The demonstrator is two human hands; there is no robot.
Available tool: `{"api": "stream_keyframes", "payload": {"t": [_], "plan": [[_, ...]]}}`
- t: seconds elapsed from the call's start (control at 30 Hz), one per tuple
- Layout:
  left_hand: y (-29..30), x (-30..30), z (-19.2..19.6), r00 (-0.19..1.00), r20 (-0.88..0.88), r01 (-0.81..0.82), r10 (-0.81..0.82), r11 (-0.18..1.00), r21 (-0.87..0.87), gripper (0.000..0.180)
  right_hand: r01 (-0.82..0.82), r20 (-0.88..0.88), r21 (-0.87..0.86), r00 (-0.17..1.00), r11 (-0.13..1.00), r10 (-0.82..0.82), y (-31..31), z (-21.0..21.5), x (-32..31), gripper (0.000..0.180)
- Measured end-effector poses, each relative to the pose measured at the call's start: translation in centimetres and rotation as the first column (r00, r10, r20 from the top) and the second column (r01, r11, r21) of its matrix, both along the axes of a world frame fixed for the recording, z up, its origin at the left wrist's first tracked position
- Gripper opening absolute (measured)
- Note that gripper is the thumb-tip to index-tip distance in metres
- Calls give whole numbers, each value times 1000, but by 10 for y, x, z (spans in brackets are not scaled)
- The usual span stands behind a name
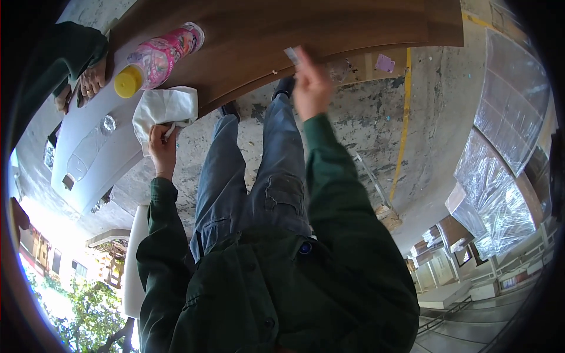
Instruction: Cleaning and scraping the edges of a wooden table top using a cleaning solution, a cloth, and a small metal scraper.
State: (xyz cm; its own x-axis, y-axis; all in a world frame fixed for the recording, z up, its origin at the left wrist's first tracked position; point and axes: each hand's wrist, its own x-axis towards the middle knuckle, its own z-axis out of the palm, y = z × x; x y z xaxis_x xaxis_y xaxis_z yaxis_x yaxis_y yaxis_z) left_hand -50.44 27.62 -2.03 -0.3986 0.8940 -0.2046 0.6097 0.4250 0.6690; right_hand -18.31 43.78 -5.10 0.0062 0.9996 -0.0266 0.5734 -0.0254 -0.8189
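Note:
My left hand (162, 152) is closed on a white cloth (168, 109), its fingers pinching a fold. The cloth lies over the near edge of a brown wooden panel (265, 35). My right hand (313, 88), slightly blurred, is above the panel's near edge farther right. Between its thumb and fingers is a small flat greyish piece (291, 56), whose kind I cannot make out. Just beyond the cloth, a bottle (170, 50) with a pink label and yellow cap (128, 82) lies tilted across the panel's left part.
At the far left, another person's hand (91, 81) rests by the panel's left edge. A clear plastic bottle (88, 153) lies on a white surface (120, 153). Plastic-wrapped panels (506, 194) stand at the right. A yellow line (402, 135) crosses the stained concrete floor (371, 129).

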Motion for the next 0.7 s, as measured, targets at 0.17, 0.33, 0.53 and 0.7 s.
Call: {"api": "stream_keyframes", "payload": {"t": [0.17,0.33,0.53,0.7], "plan": [[-2,-3,-4,999,29,14,-13,1000,-25,20,-183,90,13,979,983,181,-48,7,-70,57],[-6,-8,-4,999,17,43,-43,999,-7,20,47,-43,-40,998,998,-49,-11,5,-20,54],[-6,-8,-2,999,33,11,-11,1000,2,19,-120,95,-38,988,992,123,-49,7,-71,55],[-19,-23,-2,1000,21,-8,9,999,-48,17,-171,60,-51,983,984,173,-70,8,-99,53]]}}
